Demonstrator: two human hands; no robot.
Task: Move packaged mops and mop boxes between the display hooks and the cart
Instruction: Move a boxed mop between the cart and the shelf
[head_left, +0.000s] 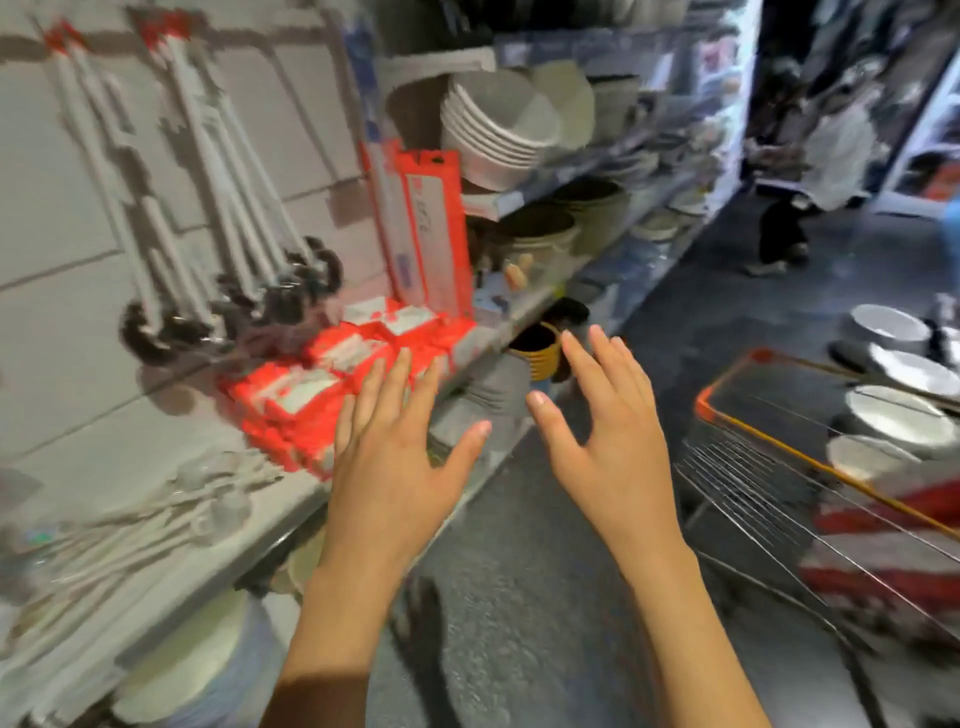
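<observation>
Both the left hand (387, 467) and the right hand (608, 441) are held empty with fingers spread wide, apparently readied for the red mop boxes (332, 384) stacked just beyond the left fingertips, while the cart (789, 467) is kept beside the right hand.

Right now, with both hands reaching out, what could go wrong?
The red mop boxes lie in a loose pile at the shelf edge, so the left hand could knock some off. The right hand is near a yellow cup and might bump it. The cart stands close behind, with plates beside it that could get hit.
</observation>
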